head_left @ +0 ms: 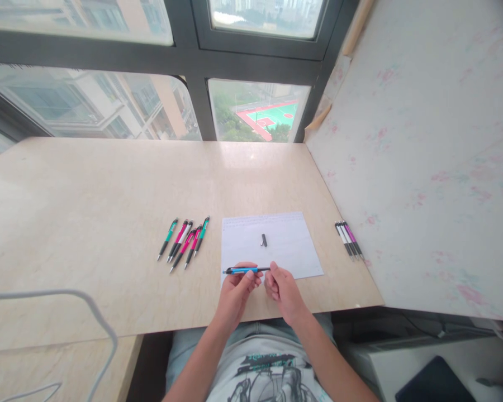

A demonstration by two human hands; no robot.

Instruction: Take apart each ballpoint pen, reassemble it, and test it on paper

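My left hand (240,286) is closed around the blue barrel of a ballpoint pen (242,271), which lies level above the near edge of a white sheet of paper (238,240). At the pen's right end, a thin dark part is pinched between the thumb and fingers of my right hand (281,285). Whether that part is the refill or the pen's own end, I cannot tell. Beyond my hands, a short black pen grip (264,240) rests on the paper, with a small metal-looking piece (261,243) beside it.
Several pens (186,241) in green, pink and white lie left of the paper. More pens (349,240), white and purple, lie by the wall (423,167). A grey cable (88,301) loops over the table's (109,190) left front. Windows stand behind.
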